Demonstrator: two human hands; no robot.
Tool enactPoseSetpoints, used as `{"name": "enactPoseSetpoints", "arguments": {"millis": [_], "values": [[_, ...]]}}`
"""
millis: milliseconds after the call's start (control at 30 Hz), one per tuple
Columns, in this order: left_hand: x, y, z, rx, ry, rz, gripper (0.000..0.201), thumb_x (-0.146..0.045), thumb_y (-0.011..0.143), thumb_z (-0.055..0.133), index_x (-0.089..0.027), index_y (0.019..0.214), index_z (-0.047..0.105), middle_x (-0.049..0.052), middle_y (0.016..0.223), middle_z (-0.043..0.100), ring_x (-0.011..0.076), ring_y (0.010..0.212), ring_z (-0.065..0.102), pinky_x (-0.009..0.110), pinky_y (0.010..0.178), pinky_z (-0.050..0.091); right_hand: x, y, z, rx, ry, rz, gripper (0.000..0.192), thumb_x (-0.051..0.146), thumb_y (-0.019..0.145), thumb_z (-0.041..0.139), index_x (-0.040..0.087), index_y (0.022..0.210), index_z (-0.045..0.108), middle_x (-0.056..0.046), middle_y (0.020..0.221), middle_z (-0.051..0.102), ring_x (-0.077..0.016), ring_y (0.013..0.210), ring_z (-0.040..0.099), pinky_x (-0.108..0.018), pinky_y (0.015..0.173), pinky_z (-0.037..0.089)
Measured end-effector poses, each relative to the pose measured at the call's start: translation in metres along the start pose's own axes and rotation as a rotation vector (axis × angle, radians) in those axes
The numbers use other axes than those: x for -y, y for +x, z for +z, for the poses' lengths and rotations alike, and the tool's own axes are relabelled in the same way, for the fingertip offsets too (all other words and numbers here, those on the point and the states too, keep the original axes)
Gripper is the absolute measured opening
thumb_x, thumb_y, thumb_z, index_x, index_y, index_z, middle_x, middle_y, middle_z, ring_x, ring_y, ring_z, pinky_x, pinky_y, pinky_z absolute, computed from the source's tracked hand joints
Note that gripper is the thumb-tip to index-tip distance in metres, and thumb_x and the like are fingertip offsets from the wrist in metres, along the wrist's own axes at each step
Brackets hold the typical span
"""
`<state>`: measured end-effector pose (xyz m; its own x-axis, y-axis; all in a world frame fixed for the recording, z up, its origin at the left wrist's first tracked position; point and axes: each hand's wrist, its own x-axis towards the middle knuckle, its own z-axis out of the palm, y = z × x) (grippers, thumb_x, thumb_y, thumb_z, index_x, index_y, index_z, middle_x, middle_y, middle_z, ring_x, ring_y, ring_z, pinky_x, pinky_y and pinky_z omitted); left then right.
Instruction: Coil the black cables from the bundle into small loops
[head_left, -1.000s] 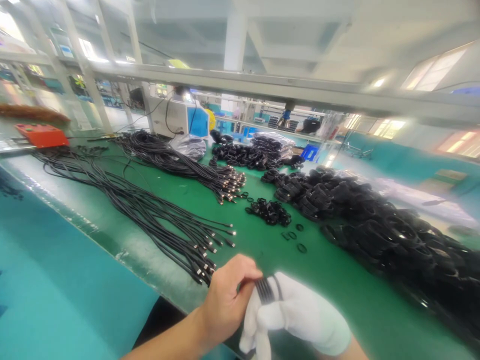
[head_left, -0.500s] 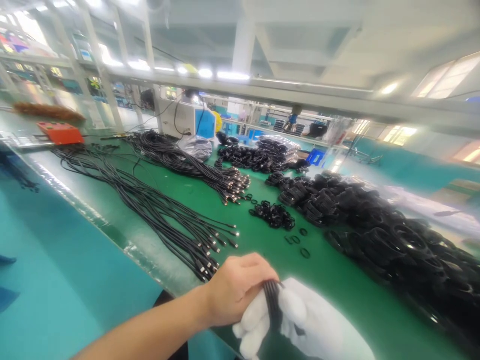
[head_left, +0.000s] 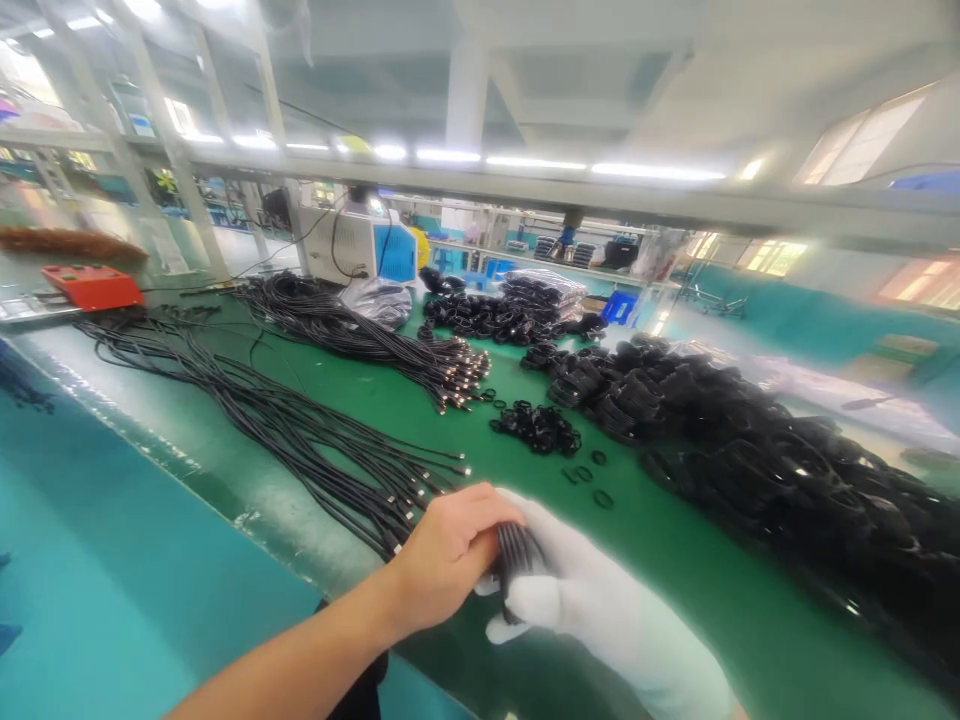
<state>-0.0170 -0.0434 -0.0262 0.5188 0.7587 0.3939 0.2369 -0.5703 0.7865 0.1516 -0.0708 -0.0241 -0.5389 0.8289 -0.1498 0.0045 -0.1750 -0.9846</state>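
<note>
Near the table's front edge, my bare left hand (head_left: 454,545) grips one end of a coiled black cable (head_left: 517,552), its fingers curled over the loops. My right hand (head_left: 559,590), in a white glove, wraps the same coil from the other side, with the thumb across it. The coil's underside is hidden by both hands. Just left of them lie the plug ends of a row of loose black cables (head_left: 300,430). Beyond the hands sits a small heap of black rings (head_left: 540,428), with several single rings (head_left: 602,498) beside it.
A large pile of coiled black cables (head_left: 720,430) runs along the right of the green table (head_left: 525,650). Farther back lie a second cable bundle (head_left: 360,340), a clear plastic bag (head_left: 379,300) and a white-and-blue machine (head_left: 360,245). A red box (head_left: 94,287) stands far left.
My right hand has turned and shifted up around the coil, its fingers now behind it and the thumb in front. Both hands stay on the coil. The view has shifted slightly.
</note>
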Motion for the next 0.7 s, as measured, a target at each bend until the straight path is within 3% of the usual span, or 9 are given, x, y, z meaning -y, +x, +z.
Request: {"name": "enactPoseSetpoints", "arguments": {"millis": [100,300,400,500,700], "values": [[0.000,0.000,-0.001,-0.013,-0.017,-0.015,0.028,-0.003,0.083,0.043,-0.018,0.087,0.065,0.001,0.085,0.062,0.0125,0.081,0.057,0.022,0.076,0.044,-0.002,0.012,0.003,0.003,0.085,-0.033,0.069,0.025,0.062,0.076,0.020,0.125,0.047,-0.009,0.105,0.059,-0.0250,0.087,0.061,-0.041,0.070,0.055],[-0.009,0.002,-0.007,-0.027,0.077,-0.150,0.030,-0.008,0.081,0.047,-0.021,0.101,0.064,0.002,0.094,0.062,0.0140,0.084,0.058,0.025,0.078,0.045,-0.006,0.015,0.005,0.023,0.281,-0.032,0.039,0.023,0.070,0.070,0.013,0.106,0.058,-0.008,0.091,0.062,-0.0213,0.083,0.063,-0.038,0.070,0.056],[-0.014,0.006,-0.011,-0.015,0.131,-0.262,0.034,-0.013,0.077,0.050,-0.023,0.107,0.059,0.000,0.085,0.062,0.0146,0.077,0.058,0.024,0.069,0.045,-0.016,0.017,0.001,0.084,0.414,-0.004,0.032,0.026,0.075,0.066,0.012,0.104,0.059,-0.009,0.088,0.063,-0.0194,0.079,0.064,-0.037,0.068,0.056],[-0.011,0.010,-0.010,-0.018,0.180,-0.335,0.028,-0.012,0.073,0.050,-0.022,0.097,0.061,-0.002,0.073,0.063,0.0143,0.069,0.058,0.024,0.062,0.044,-0.025,0.020,0.000,0.043,0.446,0.024,0.032,0.029,0.075,0.067,0.013,0.102,0.060,-0.009,0.084,0.063,-0.0178,0.074,0.063,-0.037,0.066,0.055],[0.006,0.011,0.000,0.001,-0.088,-0.546,0.025,-0.012,0.069,0.049,-0.018,0.091,0.058,-0.003,0.062,0.060,0.0109,0.047,0.055,0.021,0.045,0.042,-0.023,0.020,0.005,0.014,0.441,0.013,0.033,0.030,0.076,0.067,0.010,0.102,0.061,-0.009,0.081,0.062,-0.0173,0.075,0.062,-0.037,0.070,0.054]]}}
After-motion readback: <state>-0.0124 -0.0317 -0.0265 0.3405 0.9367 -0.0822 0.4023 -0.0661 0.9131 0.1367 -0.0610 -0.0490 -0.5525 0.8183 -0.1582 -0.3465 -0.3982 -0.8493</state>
